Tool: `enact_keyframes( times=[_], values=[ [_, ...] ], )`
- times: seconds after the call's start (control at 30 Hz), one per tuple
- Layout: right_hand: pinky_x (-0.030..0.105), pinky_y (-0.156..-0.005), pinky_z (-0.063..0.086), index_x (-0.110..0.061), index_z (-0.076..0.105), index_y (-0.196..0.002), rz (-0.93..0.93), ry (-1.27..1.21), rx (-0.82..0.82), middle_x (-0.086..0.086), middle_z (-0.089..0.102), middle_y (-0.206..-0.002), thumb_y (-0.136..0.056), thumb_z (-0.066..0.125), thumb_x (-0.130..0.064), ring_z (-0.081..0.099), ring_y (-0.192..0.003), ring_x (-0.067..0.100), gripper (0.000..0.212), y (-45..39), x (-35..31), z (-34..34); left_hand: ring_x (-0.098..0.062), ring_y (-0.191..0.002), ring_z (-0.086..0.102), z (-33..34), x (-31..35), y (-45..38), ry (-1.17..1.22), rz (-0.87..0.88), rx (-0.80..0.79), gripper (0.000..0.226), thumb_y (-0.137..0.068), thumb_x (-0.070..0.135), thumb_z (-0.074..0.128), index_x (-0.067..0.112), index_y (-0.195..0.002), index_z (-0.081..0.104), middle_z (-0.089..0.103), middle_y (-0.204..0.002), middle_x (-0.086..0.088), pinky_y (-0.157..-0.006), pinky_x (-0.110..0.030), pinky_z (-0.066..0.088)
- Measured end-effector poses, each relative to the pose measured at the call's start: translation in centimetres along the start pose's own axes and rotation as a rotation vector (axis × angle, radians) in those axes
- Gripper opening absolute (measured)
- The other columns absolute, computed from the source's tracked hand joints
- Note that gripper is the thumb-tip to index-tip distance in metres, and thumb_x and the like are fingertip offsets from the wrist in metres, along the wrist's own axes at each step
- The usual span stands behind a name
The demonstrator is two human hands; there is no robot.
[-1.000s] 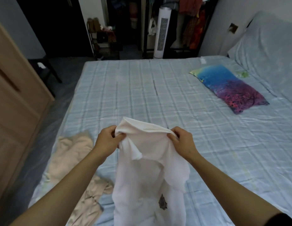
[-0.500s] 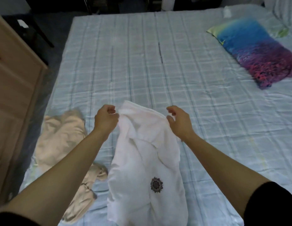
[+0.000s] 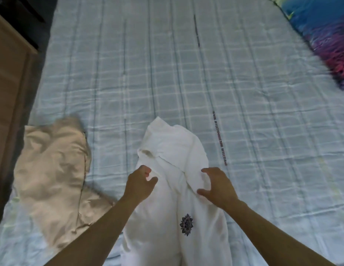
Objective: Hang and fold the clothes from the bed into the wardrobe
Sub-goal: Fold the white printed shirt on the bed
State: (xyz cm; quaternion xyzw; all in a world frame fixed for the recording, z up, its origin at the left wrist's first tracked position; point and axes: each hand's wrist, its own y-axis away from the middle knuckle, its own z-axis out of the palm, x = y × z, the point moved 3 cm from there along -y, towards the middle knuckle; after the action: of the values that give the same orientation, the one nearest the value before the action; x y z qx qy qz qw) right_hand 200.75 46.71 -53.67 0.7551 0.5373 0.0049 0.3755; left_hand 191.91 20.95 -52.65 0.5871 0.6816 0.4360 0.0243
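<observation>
So the crumpled white cotton shirt with the small dark star print (image 3: 176, 189) is laid on the bed with the pale blue checked sheet (image 3: 128, 83), long axis running straight away from the body, collar end at the far side. Both hands are sat right over its upper half. The left hand (image 3: 141, 184) is seen at the shirt's left edge, fingers loosely curled with nothing clearly pinched. The right hand (image 3: 215, 186) is spread open, thumb and fingers hovering on or just above the cloth; actual contact can't be told. Neither is really nearer, it's dead centre between them. Left of the left hand a rumpled beige garment (image 3: 54, 169) is lying. Far off to the right, a blue and purple patterned pillow (image 3: 324, 37) is seen.
</observation>
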Motion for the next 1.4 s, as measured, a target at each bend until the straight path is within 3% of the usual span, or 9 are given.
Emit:
enact_keyframes(
  times=[0.1, 0.2, 0.27, 0.53, 0.73, 0.8, 1.1, 1.27, 1.4],
  values=[
    [0.039, -0.105, 0.039, -0.025, 0.040, -0.142, 0.019, 0.194, -0.008, 0.001, 0.042, -0.145, -0.075, 0.076, -0.047, 0.040, -0.131, 0.024, 0.079, -0.3, 0.9, 2.8, -0.024, -0.113, 0.055, 3.4, -0.9, -0.1, -0.207, 0.084, -0.025, 0.054, -0.090, 0.040, 0.063, 0.025, -0.138, 0.045, 0.056, -0.124, -0.007, -0.094, -0.035, 0.047],
    [0.037, -0.082, 0.047, -0.015, 0.062, -0.117, -0.052, 0.226, 0.147, 0.005, 0.062, -0.116, -0.085, 0.067, -0.022, 0.056, -0.110, 0.027, 0.034, -0.6, 1.8, 3.4, -0.023, -0.124, 0.044, 5.6, -1.5, 0.3, -0.442, 0.162, -0.026, 0.053, -0.095, 0.043, 0.052, 0.038, -0.145, 0.036, 0.043, -0.142, -0.004, -0.098, -0.036, 0.045],
    [0.036, -0.072, 0.048, -0.011, 0.066, -0.105, -0.053, 0.164, 0.219, 0.006, 0.065, -0.100, -0.087, 0.062, -0.014, 0.061, -0.092, 0.029, 0.019, -0.8, 2.0, 2.7, -0.023, -0.126, 0.041, 6.4, -1.6, 0.7, -0.571, 0.215, -0.033, 0.052, -0.097, 0.041, 0.047, 0.038, -0.147, 0.033, 0.036, -0.148, -0.005, -0.098, -0.036, 0.043],
    [0.027, -0.070, 0.036, -0.010, 0.062, -0.102, 0.078, -0.190, 0.540, 0.008, 0.060, -0.094, -0.086, 0.064, -0.012, 0.058, -0.081, 0.025, 0.016, -4.8, 2.2, -6.5, -0.025, -0.111, 0.042, 7.7, -1.1, 2.0, -0.834, 0.345, -0.123, 0.043, -0.096, 0.037, 0.046, 0.030, -0.137, 0.037, 0.041, -0.126, -0.006, -0.083, -0.036, 0.040],
    [0.033, -0.099, 0.039, -0.007, 0.056, -0.129, -0.101, -0.034, 0.293, 0.014, 0.053, -0.132, -0.083, 0.068, -0.006, 0.049, -0.121, 0.031, 0.047, -3.9, 1.1, -6.0, -0.026, -0.109, 0.045, 8.4, -1.6, 3.0, -0.849, 0.410, -0.261, 0.053, -0.093, 0.041, 0.053, 0.035, -0.139, 0.028, 0.046, -0.119, -0.006, -0.084, -0.038, 0.036],
    [0.034, -0.099, 0.041, -0.010, 0.055, -0.130, -0.083, -0.019, 0.273, 0.011, 0.050, -0.135, -0.085, 0.068, -0.009, 0.047, -0.123, 0.028, 0.047, -2.5, 1.4, -4.5, -0.026, -0.112, 0.044, 8.7, -1.8, 3.7, -0.855, 0.430, -0.255, 0.047, -0.093, 0.040, 0.052, 0.032, -0.137, 0.035, 0.046, -0.121, -0.006, -0.086, -0.038, 0.036],
    [0.033, -0.091, 0.044, -0.012, 0.051, -0.126, 0.263, -0.108, 0.034, 0.009, 0.058, -0.117, -0.081, 0.075, -0.037, 0.056, -0.109, 0.027, 0.057, 0.8, 5.7, 3.4, -0.020, -0.109, 0.046, 8.4, 1.8, 3.1, -0.693, 0.581, -0.038, 0.031, -0.098, 0.035, 0.038, 0.024, -0.124, 0.051, 0.050, -0.119, 0.001, -0.085, -0.033, 0.041],
    [0.033, -0.074, 0.044, -0.009, 0.062, -0.092, 0.268, -0.224, 0.180, 0.007, 0.065, -0.091, -0.086, 0.068, -0.021, 0.061, -0.089, 0.027, 0.015, 1.7, 6.0, 4.7, -0.018, -0.106, 0.045, 8.5, 4.5, 2.4, -0.605, 0.614, 0.008, 0.027, -0.097, 0.034, 0.042, 0.023, -0.117, 0.056, 0.053, -0.115, 0.003, -0.085, -0.032, 0.042],
    [0.028, -0.061, 0.034, -0.003, 0.059, -0.082, 0.224, -0.349, 0.292, 0.008, 0.060, -0.079, -0.088, 0.065, -0.015, 0.052, -0.072, 0.020, 0.015, 3.3, 5.6, 2.8, -0.017, -0.108, 0.046, 7.6, 5.6, 2.9, -0.603, 0.661, 0.008, 0.027, -0.097, 0.033, 0.044, 0.023, -0.119, 0.057, 0.054, -0.116, 0.004, -0.086, -0.031, 0.042]
  ],
)
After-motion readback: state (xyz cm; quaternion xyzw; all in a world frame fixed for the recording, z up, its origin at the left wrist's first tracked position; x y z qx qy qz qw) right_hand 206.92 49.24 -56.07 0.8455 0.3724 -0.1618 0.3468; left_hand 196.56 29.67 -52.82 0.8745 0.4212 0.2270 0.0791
